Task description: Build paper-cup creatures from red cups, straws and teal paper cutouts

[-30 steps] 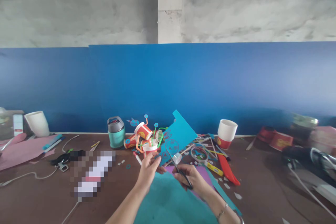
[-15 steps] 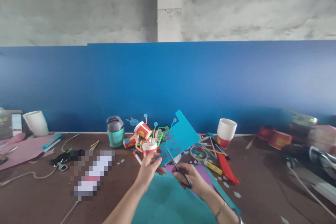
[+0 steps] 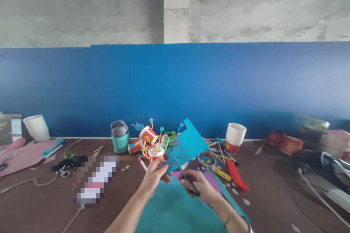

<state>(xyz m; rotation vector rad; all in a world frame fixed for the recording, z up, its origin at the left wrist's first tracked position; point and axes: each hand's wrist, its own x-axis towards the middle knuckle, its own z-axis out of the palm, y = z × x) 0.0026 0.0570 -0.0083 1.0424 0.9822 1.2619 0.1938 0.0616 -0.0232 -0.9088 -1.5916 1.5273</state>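
Note:
Between thumb and fingers, my left hand (image 3: 156,175) pinches the lower left corner of a blue paper sheet (image 3: 193,139) with drawn round shapes and spiky lines. My right hand (image 3: 197,185) is closed around the dark handles of a pair of scissors (image 3: 182,172), whose blades reach up to the sheet's lower edge by the drawings. The sheet is held tilted above a teal sheet (image 3: 175,204) lying on the table. Just behind the hands stand red and white paper cups (image 3: 148,135) with straws and blue paper pieces.
A teal jar (image 3: 120,140) stands behind on the left, stacked white cups (image 3: 235,134) on the right. Tape (image 3: 207,159), a yellow cutter (image 3: 222,174), a red item (image 3: 236,174) and paper scraps lie right of the hands. A blue partition (image 3: 191,80) rises behind.
The blue sheet has tipped slightly, its top corner now a little lower. Both hands keep nearly the same place and grip.

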